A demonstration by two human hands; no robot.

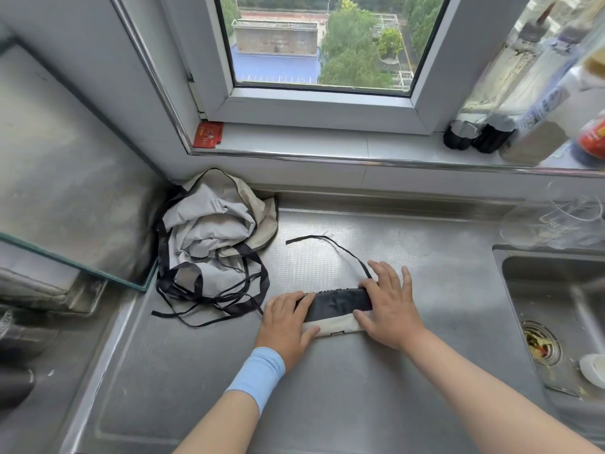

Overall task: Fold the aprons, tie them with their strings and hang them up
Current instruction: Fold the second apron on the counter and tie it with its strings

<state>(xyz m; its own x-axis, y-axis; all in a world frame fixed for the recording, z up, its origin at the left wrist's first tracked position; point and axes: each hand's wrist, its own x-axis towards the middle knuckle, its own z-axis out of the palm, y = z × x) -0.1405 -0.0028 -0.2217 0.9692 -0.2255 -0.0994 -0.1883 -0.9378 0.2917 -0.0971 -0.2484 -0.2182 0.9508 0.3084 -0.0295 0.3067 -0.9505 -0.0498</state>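
A folded apron [337, 309], black on top with a cream edge, lies as a narrow strip on the steel counter [327, 388]. My left hand [284, 322] presses flat on its left end, fingers spread over the fabric. My right hand [389, 306] presses on its right end. A black string [330, 242] runs from under my right hand up and left across the counter. A second apron [209, 234], grey and cream with black straps, lies crumpled in the back left corner, its strings [209, 306] sprawled toward me.
A sink [556, 309] with a dirty drain sits at the right, and a clear glass jug [556, 224] stands behind it. Bottles [523, 103] crowd the window sill at the right. A glass-edged panel [75, 267] juts out at the left.
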